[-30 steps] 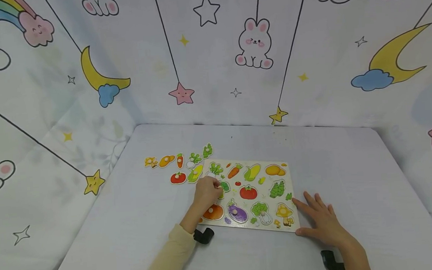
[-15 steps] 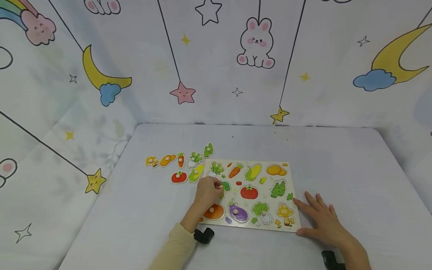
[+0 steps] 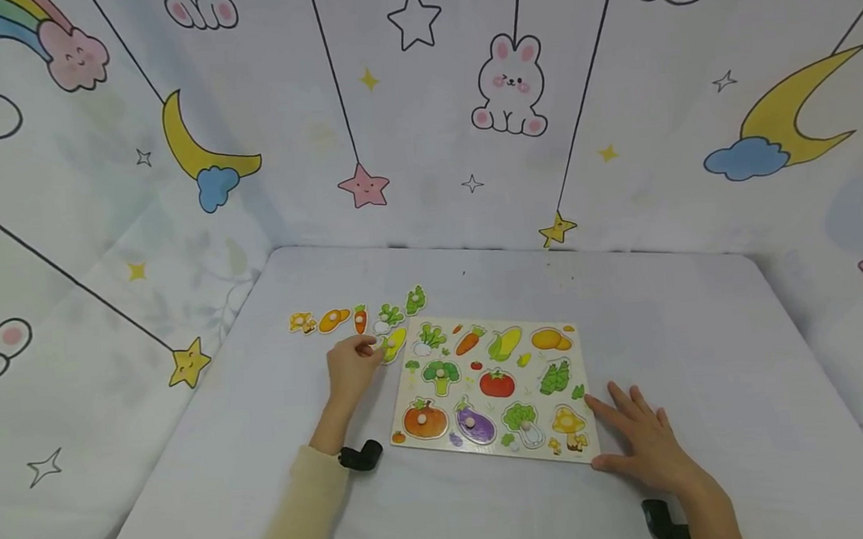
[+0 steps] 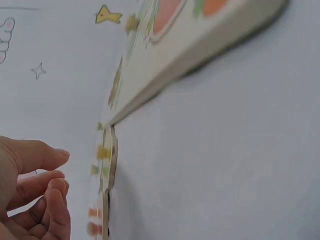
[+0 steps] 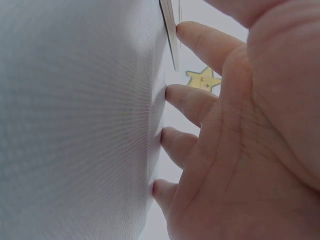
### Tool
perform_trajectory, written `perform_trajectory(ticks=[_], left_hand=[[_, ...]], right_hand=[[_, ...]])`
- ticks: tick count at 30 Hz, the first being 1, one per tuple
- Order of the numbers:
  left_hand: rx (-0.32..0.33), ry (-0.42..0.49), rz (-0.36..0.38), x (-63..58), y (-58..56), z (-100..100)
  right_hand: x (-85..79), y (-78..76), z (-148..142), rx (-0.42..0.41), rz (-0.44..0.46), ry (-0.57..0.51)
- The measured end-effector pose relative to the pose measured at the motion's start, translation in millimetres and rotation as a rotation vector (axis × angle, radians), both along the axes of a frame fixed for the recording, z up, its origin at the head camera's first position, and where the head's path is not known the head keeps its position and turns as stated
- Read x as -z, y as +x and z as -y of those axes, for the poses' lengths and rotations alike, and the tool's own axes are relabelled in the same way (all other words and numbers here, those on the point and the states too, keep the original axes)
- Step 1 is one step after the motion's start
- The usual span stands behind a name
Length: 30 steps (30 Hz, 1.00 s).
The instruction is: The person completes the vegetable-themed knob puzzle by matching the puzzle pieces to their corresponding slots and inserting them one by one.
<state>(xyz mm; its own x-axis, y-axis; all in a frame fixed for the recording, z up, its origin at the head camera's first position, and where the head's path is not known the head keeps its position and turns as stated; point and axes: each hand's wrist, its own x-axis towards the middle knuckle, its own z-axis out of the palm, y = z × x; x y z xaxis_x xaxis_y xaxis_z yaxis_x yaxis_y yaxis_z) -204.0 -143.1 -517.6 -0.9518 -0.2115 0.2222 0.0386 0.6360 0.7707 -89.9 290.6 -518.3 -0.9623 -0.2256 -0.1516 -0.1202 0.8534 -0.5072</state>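
A wooden vegetable puzzle board (image 3: 402, 388) lies on the white table. Knobbed broccoli (image 3: 449, 370), pumpkin (image 3: 436, 424), eggplant (image 3: 482, 430) and cabbage (image 3: 517, 416) pieces sit in it. My left hand (image 3: 350, 374) hovers left of the board, near the corn piece (image 3: 394, 341), and covers the spot of the tomato piece. In the left wrist view its thumb (image 4: 50, 156) and loosely curled fingers hold nothing, with a gap to the upright knobs. My right hand (image 3: 642, 443) spreads its fingers on the table, thumb and index finger at the board's right edge.
Behind the left hand lie loose mushroom (image 3: 302, 323), potato (image 3: 333, 320), carrot (image 3: 361, 318), radish (image 3: 389, 316) and asparagus (image 3: 414, 301) pieces. A patterned white cloth (image 3: 422, 136) hangs behind the table (image 3: 706, 325).
My left hand has left the broccoli piece, now flat in the board, and moved left to the loose pieces, over the tomato. The right hand stays at the board's edge.
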Motion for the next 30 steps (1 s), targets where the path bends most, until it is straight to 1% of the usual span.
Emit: perform_trajectory(ticks=[1, 3, 6, 10, 13, 17, 21, 26, 30], left_hand=[[-0.024, 0.001, -0.002, 0.6, -1.0, 7], [-0.062, 0.007, 0.023, 1.8, -1.9, 17], [-0.101, 0.017, 0.091, 3.6, -2.6, 27], [-0.122, 0.009, 0.157, 4.2, -4.0, 33], [-0.127, -0.009, 0.178, 4.5, -6.1, 35], [-0.122, -0.027, 0.184, 5.6, -9.0, 36], [-0.108, -0.035, 0.164, 5.8, -10.3, 36], [-0.103, -0.04, 0.155, 5.0, -9.4, 37], [-0.104, -0.049, 0.161, 2.2, -7.1, 35]], right_hand=[[-0.3, -0.1, 0, 0.0, -0.001, 0.0], [-0.3, -0.4, 0, 0.0, -0.003, -0.006], [0.4, -0.9, -1, -0.002, -0.003, -0.012], [1.4, -0.8, -1, -0.001, -0.004, -0.014], [1.6, -0.6, -1, 0.001, -0.003, -0.018], [1.4, -0.1, -1, 0.004, -0.001, -0.023], [1.2, -0.2, -1, 0.003, -0.006, -0.017], [0.5, 0.2, -1, 0.004, -0.01, -0.02], [-0.3, 0.9, 0, 0.001, -0.017, -0.024]])
